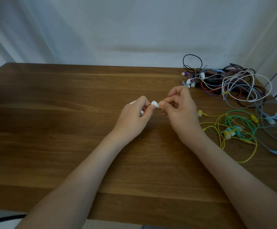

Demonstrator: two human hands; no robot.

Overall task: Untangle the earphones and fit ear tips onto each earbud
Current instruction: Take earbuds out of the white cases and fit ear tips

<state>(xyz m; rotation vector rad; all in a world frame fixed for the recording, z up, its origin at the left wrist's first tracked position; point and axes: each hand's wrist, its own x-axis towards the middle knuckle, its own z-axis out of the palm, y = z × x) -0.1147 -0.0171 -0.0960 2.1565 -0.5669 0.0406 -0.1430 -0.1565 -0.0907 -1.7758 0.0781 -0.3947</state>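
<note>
Left of tangle [225, 83]: left hand [134, 114] and right hand [180, 111] both pinch white earbud [154, 104] between fingertips, tip apparently going on. Judged early: tangle unsorted; yellow-green pair [230, 128] lies loose just nearside of tangle

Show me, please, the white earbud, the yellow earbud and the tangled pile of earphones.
white earbud [154, 103]: head view, rounded white end.
yellow earbud [200, 113]: head view, its body.
tangled pile [223, 83]: head view, crossing cords mid-pile.

Open passage over the wooden table [65, 116] left of the fingers [175, 91] and nearer than them. Right of the fingers, blocked: tangled earphone heap [230, 83] beyond, yellow and green cords [233, 121] closer.
</note>
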